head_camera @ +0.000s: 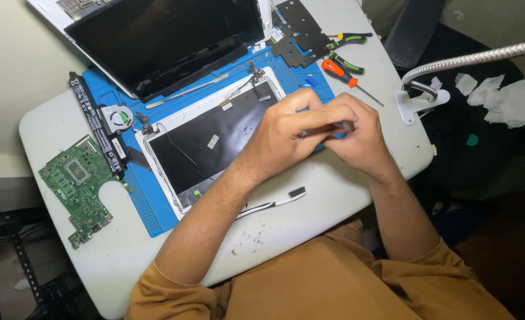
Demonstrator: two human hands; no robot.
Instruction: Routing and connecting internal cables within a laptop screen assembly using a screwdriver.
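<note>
Left hand [286,133] against right hand [357,136]

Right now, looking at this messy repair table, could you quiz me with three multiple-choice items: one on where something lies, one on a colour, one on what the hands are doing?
1. Where is the green circuit board?
A. at the table's left edge
B. under the lamp
C. on the lap

2. What colour is the rubber work mat?
A. red
B. blue
C. yellow

3. How are the left hand and right hand?
A. flat and far apart
B. pressed together, pinching something small
C. holding the orange-handled screwdriver

Answers: 1 A, it lies left of the mat. 2 B, blue shows around the open laptop shell. 3 B, the fingers meet, and the screwdriver lies untouched.
</note>
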